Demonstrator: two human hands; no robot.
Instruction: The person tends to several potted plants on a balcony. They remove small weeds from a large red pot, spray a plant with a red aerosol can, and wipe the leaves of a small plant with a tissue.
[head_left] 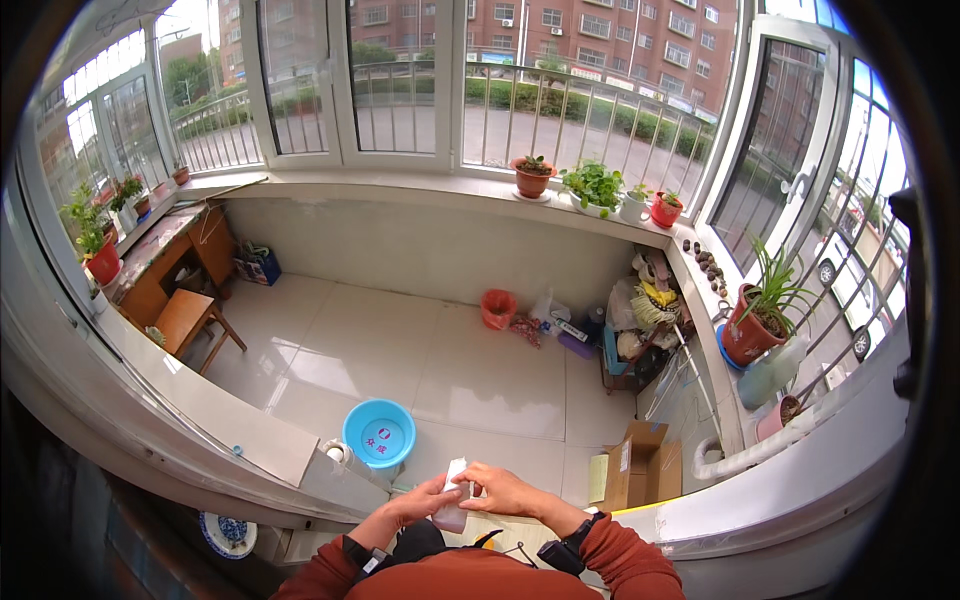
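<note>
In front of my body, both hands are at a small translucent bottle (451, 519) with a white top and a pinkish tint low down. My left hand (420, 500) grips it from the left side. From the right, my right hand (506, 492) is closed with its bent fingers against the bottle near its white top. The fingers partly cover the bottle, so the exact shape of its top cannot be made out. On the floor just beyond my left hand stands a light blue plastic basin (379, 434).
A cardboard box (640, 475) stands open to the right. Ahead are a red bin (498, 308), bags and a cluttered shelf (618, 365). A wooden stool (185, 322) is by a desk at left. Potted plants, including a spiky one (752, 330), line the sills.
</note>
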